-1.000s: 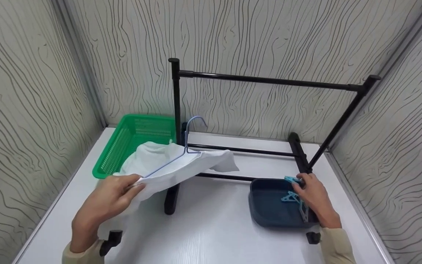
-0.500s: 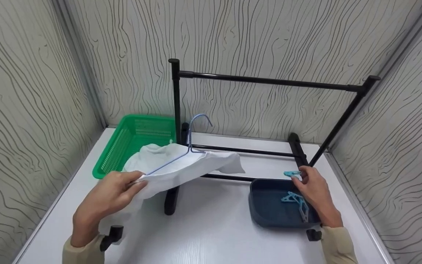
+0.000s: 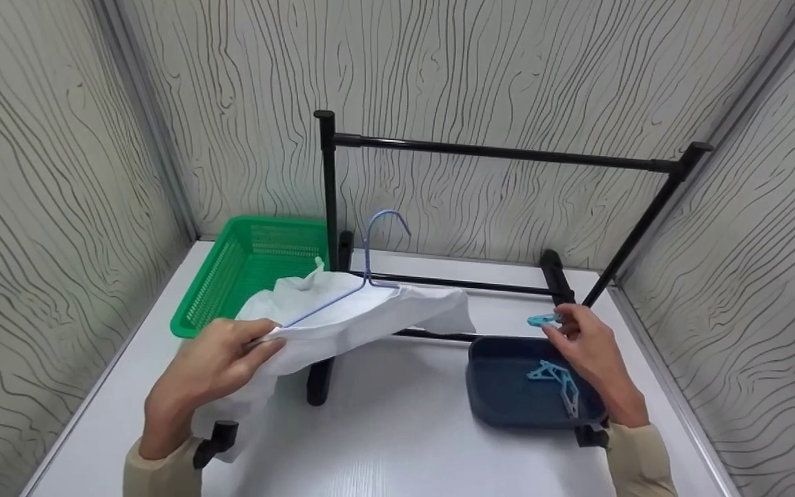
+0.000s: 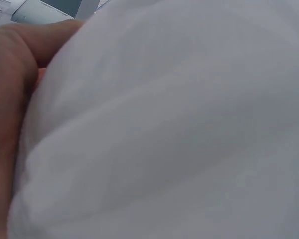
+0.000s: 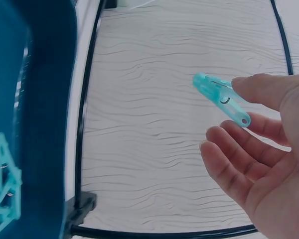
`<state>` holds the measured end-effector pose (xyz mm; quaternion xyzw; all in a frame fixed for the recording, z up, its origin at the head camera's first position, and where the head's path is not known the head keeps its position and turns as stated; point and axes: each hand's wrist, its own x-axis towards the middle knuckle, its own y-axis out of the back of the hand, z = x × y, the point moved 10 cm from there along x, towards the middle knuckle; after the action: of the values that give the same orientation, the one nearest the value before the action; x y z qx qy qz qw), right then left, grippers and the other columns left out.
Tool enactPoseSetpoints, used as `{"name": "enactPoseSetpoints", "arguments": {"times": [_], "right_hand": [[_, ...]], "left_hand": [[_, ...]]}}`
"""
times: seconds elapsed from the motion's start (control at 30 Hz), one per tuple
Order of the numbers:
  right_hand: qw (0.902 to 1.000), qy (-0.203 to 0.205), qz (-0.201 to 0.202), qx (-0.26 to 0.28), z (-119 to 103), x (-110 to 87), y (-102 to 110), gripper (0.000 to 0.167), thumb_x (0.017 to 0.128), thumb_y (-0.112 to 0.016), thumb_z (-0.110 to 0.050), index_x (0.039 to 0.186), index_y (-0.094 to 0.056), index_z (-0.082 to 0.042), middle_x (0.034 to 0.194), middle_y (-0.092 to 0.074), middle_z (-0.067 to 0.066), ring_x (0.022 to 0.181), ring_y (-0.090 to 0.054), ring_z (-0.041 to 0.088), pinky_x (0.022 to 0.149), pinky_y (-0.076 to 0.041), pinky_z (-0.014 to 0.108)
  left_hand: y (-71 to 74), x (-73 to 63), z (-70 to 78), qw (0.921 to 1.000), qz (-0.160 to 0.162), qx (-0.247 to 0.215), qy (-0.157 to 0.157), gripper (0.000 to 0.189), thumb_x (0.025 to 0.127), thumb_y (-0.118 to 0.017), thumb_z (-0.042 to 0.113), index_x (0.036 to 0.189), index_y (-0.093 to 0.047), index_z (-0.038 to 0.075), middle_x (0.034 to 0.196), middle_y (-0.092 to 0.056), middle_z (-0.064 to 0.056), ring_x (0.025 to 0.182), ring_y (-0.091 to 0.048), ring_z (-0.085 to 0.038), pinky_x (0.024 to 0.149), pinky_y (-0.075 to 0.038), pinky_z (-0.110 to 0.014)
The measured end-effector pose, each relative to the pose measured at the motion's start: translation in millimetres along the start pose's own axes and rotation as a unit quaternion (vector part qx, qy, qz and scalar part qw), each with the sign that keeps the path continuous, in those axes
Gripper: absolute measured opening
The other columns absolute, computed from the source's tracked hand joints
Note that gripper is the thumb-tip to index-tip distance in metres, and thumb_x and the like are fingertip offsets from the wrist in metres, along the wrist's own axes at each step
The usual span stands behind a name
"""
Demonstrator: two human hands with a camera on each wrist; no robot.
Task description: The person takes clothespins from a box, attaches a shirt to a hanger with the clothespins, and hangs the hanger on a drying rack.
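My left hand (image 3: 214, 359) grips one shoulder of a white garment (image 3: 342, 331) together with the blue wire hanger (image 3: 332, 301) inside it. The hanger's hook stands up, free of any bar. In the left wrist view the white cloth (image 4: 169, 119) fills most of the picture. My right hand (image 3: 591, 348) pinches a light blue clothespin (image 5: 222, 99) between thumb and forefinger, above the back edge of a dark blue bin (image 3: 501, 407). Several more clothespins (image 3: 555, 376) lie in that bin.
A black clothes rack (image 3: 508, 150) stands at the back, its top bar above the garment. Behind its left post sits a green basket (image 3: 194, 304), partly covered by the garment. Patterned walls (image 3: 453, 69) enclose the white table (image 3: 370, 449).
My right hand has lifted the clothespin out of the bin and moved it slightly left. The left hand has shifted the hanger and garment a little to the right.
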<state>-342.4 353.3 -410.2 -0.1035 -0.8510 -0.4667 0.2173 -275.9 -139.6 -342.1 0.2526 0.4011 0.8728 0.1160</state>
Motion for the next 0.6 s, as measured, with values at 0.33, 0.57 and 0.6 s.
{"name": "enactPoseSetpoints", "arguments": {"times": [0.33,0.57,0.6], "right_hand": [[0.9991,0.029,0.017,0.027,-27,8.0,18,0.034,0.086,-0.076,-0.014,0.116,-0.062,-0.004,0.091,-0.066,0.005,0.077,-0.056,0.0,0.069,-0.045,0.009],[0.9951,0.075,0.041,0.05,-53,5.7,28,0.034,0.084,-0.077,-0.009,0.115,-0.064,-0.007,0.087,-0.065,0.001,0.071,-0.057,-0.003,0.065,-0.044,0.007],[0.994,0.083,0.045,0.055,-57,5.8,30,0.034,0.084,-0.077,-0.007,0.115,-0.064,-0.007,0.086,-0.065,0.001,0.07,-0.057,-0.003,0.064,-0.044,0.007]], "left_hand": [[-2.8,4.6,11.8,0.9982,0.018,-0.016,-0.055,0.017,0.096,-0.065,0.019,0.08,-0.059,0.016,0.062,-0.034,0.014,0.057,-0.041,0.001,0.051,-0.033,-0.017],[-7.3,3.6,14.4,0.9967,0.019,-0.031,-0.072,0.021,0.095,-0.065,0.019,0.077,-0.056,0.017,0.062,-0.03,0.015,0.055,-0.037,0.003,0.051,-0.029,-0.015],[-8.7,3.3,13.4,0.9968,0.016,-0.035,-0.07,0.02,0.095,-0.065,0.019,0.077,-0.057,0.017,0.062,-0.03,0.015,0.055,-0.037,0.003,0.05,-0.029,-0.015]]}}
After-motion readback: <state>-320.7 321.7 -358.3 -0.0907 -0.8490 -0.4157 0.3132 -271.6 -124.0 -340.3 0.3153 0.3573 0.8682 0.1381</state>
